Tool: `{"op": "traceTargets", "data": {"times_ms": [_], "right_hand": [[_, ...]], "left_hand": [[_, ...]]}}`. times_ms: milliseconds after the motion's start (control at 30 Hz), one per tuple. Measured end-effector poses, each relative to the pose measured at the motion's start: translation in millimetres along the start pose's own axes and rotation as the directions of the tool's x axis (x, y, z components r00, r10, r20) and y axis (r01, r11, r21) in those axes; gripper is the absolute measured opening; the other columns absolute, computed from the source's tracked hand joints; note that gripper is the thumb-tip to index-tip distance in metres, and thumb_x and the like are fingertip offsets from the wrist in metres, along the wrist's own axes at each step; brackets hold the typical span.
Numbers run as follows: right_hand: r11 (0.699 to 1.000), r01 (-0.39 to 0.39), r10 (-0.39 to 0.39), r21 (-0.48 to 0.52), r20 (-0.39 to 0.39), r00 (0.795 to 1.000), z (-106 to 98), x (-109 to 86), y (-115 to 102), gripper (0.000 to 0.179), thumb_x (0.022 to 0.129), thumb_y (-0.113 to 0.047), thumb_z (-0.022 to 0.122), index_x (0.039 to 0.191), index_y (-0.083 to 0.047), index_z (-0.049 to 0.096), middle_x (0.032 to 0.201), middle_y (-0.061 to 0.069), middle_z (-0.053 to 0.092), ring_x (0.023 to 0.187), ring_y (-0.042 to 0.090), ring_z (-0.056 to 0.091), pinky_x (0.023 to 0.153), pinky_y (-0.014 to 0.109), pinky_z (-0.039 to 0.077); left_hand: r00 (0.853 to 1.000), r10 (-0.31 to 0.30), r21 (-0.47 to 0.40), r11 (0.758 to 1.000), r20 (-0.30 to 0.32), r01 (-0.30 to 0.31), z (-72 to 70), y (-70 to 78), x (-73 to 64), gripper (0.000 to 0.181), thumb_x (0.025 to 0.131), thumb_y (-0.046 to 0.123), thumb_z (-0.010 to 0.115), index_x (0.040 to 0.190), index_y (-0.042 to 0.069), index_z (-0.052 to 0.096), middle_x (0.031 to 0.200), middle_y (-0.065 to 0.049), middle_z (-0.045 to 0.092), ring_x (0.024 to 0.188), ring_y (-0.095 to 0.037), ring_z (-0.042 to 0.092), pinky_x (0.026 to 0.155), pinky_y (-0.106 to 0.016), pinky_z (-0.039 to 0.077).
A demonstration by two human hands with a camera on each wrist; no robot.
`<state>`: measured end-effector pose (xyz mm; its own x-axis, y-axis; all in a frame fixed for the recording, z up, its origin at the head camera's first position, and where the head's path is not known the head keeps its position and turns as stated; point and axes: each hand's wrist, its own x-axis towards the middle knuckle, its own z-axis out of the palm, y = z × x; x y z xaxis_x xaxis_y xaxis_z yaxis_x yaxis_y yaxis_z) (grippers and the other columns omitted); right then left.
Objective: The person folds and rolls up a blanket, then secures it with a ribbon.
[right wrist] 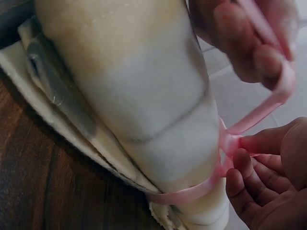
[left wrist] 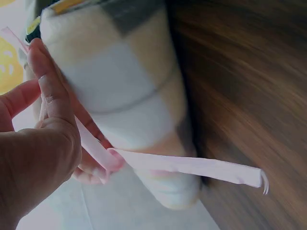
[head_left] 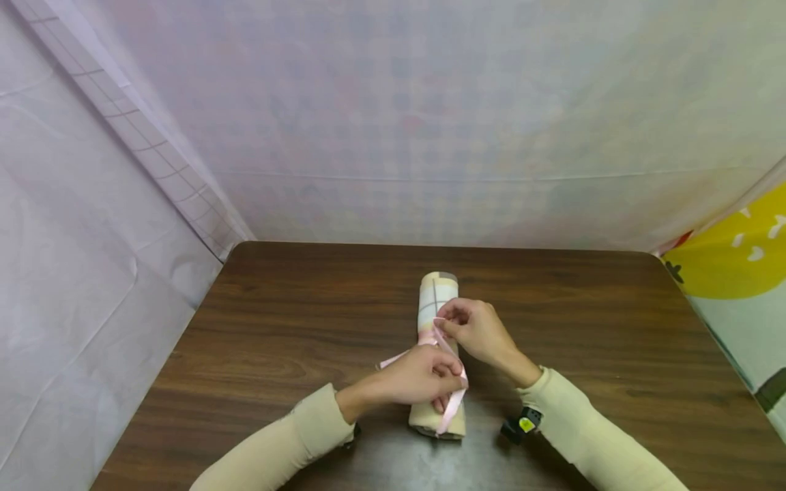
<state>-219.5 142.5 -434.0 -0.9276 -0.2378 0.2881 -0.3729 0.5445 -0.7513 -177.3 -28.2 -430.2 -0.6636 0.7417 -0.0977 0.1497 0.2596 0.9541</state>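
A rolled plaid cloth (head_left: 434,300) in cream, white and grey lies lengthwise on the brown table, with a pink ribbon (head_left: 453,411) passing round its middle. My left hand (head_left: 417,375), above the near half of the roll, pinches one length of ribbon whose tail hangs toward the near end. At the band, my right hand (head_left: 482,332) pinches the ribbon between thumb and finger; the right wrist view shows this hand (right wrist: 271,175) right beside the knot-like crossing (right wrist: 229,143). Another ribbon tail (left wrist: 206,168) sticks out to the roll's left side.
The brown wooden table (head_left: 276,300) extends on both sides of the roll. A pale curtain (head_left: 393,136) hangs behind its far edge, and white cloth (head_left: 80,273) hangs at the left. On the right is a yellow patterned cloth (head_left: 731,256).
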Motion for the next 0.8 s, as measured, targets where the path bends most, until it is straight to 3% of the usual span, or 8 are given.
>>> {"op": "traceTargets", "data": {"times_ms": [133, 300, 367, 433, 533, 600, 667, 800], "right_hand": [[1.0, 0.004, -0.004, -0.011, -0.001, 1.0, -1.3, -1.3, 0.5, 0.007, 0.085, -0.006, 0.076, 0.081, -0.009, 0.07, 0.067, -0.003, 0.067, 0.059, 0.007, 0.058, 0.053, 0.023, 0.047], [1.0, -0.014, 0.013, 0.02, 0.036, 0.999, -3.6, -3.9, -0.3, 0.01, 0.083, -0.003, 0.075, 0.08, -0.009, 0.069, 0.071, 0.0, 0.069, 0.063, 0.008, 0.063, 0.055, 0.023, 0.05], [0.999, -0.026, 0.024, 0.033, 0.054, 0.998, -4.7, -4.5, -0.7, 0.009, 0.083, -0.002, 0.075, 0.08, -0.008, 0.068, 0.073, 0.001, 0.069, 0.066, 0.008, 0.065, 0.058, 0.023, 0.052], [0.998, -0.04, 0.037, 0.051, 0.067, 0.997, -5.8, -4.6, -1.2, 0.009, 0.083, -0.001, 0.074, 0.081, -0.006, 0.067, 0.074, 0.003, 0.069, 0.068, 0.01, 0.066, 0.06, 0.023, 0.053], [0.995, -0.052, 0.045, 0.083, 0.085, 0.995, -6.7, -4.5, 0.1, 0.008, 0.083, 0.002, 0.073, 0.082, -0.003, 0.067, 0.076, 0.006, 0.069, 0.07, 0.012, 0.067, 0.061, 0.022, 0.054], [0.993, -0.06, 0.05, 0.101, 0.098, 0.994, -7.0, -4.5, 1.1, 0.008, 0.083, 0.002, 0.073, 0.083, -0.002, 0.067, 0.077, 0.007, 0.068, 0.071, 0.014, 0.067, 0.062, 0.022, 0.054], [0.992, -0.059, 0.047, 0.11, 0.107, 0.993, -7.4, -4.3, 1.6, 0.007, 0.084, 0.001, 0.073, 0.084, -0.001, 0.067, 0.078, 0.008, 0.068, 0.071, 0.014, 0.067, 0.062, 0.022, 0.055], [0.991, -0.072, 0.059, 0.11, 0.12, 0.991, -7.9, -4.1, 0.9, 0.005, 0.085, 0.001, 0.073, 0.085, 0.0, 0.067, 0.079, 0.007, 0.069, 0.072, 0.014, 0.067, 0.063, 0.023, 0.056]], "left_hand": [[1.0, 0.028, -0.032, 0.999, -0.004, -0.028, 6.5, 2.2, 3.1, 0.01, 0.094, 0.006, 0.065, 0.087, 0.0, 0.068, 0.061, 0.0, 0.063, 0.049, -0.009, 0.061, 0.049, -0.029, 0.056], [1.0, 0.013, -0.029, 0.999, -0.028, -0.014, 6.4, 2.3, 1.7, 0.012, 0.095, 0.007, 0.064, 0.09, -0.002, 0.07, 0.067, -0.005, 0.068, 0.053, -0.01, 0.065, 0.052, -0.028, 0.057], [0.999, 0.013, 0.03, 0.999, -0.038, -0.012, 4.2, 3.0, 0.1, 0.014, 0.095, 0.009, 0.064, 0.093, -0.002, 0.072, 0.071, -0.004, 0.07, 0.055, -0.008, 0.065, 0.053, -0.025, 0.056], [0.998, 0.044, 0.149, 0.988, -0.055, -0.035, 1.4, 4.7, -1.3, 0.015, 0.095, 0.013, 0.064, 0.096, 0.001, 0.074, 0.073, 0.001, 0.071, 0.057, -0.003, 0.063, 0.053, -0.021, 0.054], [0.993, 0.1, 0.346, 0.936, -0.07, -0.07, -3.2, 6.4, -2.6, 0.015, 0.095, 0.018, 0.066, 0.095, 0.008, 0.077, 0.072, 0.009, 0.069, 0.058, 0.004, 0.057, 0.054, -0.015, 0.049], [0.989, 0.119, 0.417, 0.906, -0.086, -0.073, -7.5, 6.7, -3.2, 0.013, 0.094, 0.019, 0.068, 0.093, 0.011, 0.078, 0.071, 0.012, 0.068, 0.059, 0.007, 0.055, 0.055, -0.014, 0.048], [0.988, 0.115, 0.429, 0.901, -0.101, -0.061, -13.4, 6.3, -3.5, 0.011, 0.092, 0.019, 0.069, 0.09, 0.012, 0.078, 0.071, 0.012, 0.068, 0.059, 0.006, 0.055, 0.056, -0.014, 0.048], [0.976, 0.11, 0.395, 0.918, -0.186, -0.028, -29.8, 4.1, -2.4, 0.006, 0.089, 0.016, 0.072, 0.084, 0.014, 0.075, 0.072, 0.01, 0.067, 0.061, 0.0, 0.057, 0.057, -0.018, 0.049]]}}
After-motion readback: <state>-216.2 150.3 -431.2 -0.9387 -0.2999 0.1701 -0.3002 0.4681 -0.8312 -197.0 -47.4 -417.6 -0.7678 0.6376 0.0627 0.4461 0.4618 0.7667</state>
